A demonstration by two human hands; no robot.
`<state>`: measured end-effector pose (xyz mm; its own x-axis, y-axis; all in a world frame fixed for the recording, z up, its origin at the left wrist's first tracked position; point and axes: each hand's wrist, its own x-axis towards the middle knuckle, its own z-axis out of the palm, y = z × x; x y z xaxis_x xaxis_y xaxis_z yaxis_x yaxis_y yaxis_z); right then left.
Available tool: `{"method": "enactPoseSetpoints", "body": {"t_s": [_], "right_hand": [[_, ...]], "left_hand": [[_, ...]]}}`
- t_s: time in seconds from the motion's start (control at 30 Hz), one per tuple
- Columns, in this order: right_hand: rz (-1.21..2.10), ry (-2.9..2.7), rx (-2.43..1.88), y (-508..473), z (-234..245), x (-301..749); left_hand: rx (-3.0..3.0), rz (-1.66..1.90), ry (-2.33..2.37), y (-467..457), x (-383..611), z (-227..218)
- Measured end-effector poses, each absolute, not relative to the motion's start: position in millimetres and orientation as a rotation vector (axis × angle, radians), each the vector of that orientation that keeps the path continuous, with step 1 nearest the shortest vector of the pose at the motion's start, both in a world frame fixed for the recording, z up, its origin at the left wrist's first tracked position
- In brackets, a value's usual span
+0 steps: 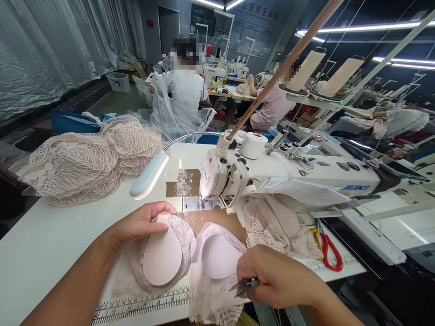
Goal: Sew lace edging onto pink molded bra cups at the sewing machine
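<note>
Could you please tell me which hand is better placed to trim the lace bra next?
Probably the right hand: it holds thread snips, their blades pointing toward the lace bra, while the left hand is occupied, gripping one cup by its upper edge.

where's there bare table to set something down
Widest: white tabletop on the left, between the stacked lace cups and the left arm. A narrower strip shows between that stack and the lamp head. Crowded: the front, with the lace bra, left hand, right hand and snips; and the right, with lace pieces, red-handled scissors and sewing machine.
</note>
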<state>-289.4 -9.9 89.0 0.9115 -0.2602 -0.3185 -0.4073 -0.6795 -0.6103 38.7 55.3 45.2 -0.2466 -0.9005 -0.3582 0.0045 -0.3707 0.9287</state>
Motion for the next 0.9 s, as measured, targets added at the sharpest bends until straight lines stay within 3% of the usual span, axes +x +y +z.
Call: {"method": "enactPoseSetpoints", "body": {"t_s": [0.2,0.47,0.63,0.9], "right_hand": [[-0.209,0.433,-2.267,-12.5,73.9,-250.0],[0.019,0.386,-2.246,-16.9,60.7,-258.4],[-0.249,0.69,-2.067,-26.1,69.0,-231.3],[-0.426,0.723,-1.88,-25.4,26.8,-183.2]], "left_hand": [[1.292,-1.675,-1.206,56.4,39.0,40.0],[1.266,-1.699,-1.185,54.2,35.4,36.7],[1.284,-1.595,-1.269,49.2,13.3,32.8],[1.355,-1.4,-1.396,53.1,2.1,28.2]]}}
